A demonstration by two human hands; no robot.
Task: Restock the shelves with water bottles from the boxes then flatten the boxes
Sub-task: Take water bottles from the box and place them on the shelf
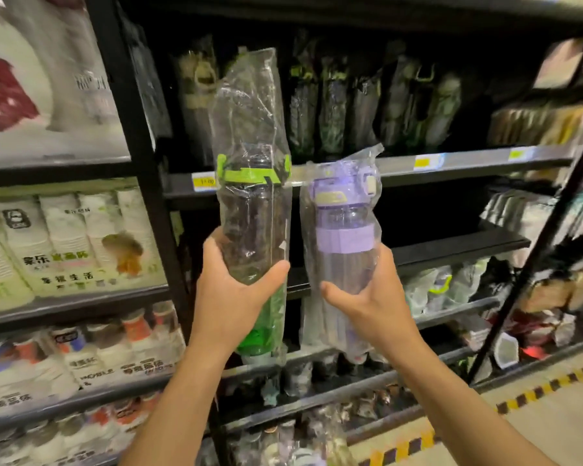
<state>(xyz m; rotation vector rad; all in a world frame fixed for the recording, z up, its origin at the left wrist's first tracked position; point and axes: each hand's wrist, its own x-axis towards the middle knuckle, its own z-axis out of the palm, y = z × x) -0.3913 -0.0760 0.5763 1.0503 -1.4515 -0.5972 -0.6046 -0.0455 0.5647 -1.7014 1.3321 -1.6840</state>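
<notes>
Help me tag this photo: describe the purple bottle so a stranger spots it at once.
Before the black shelving, two raised hands each hold a bagged bottle. Yours is in the right hand, the purple bottle. Unlike the green-lidded bottle in the left hand, it has a lilac lid and band.

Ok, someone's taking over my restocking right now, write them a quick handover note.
Left hand grips the clear green-lidded water bottle in its plastic sleeve.
Right hand grips the clear purple-lidded water bottle in its plastic bag.
Both upright before the black metal shelf unit, neither shelved yet.
Done: a row of bagged bottles stands on the upper shelf.
Left: shelve these two; boxes not in view.
</notes>
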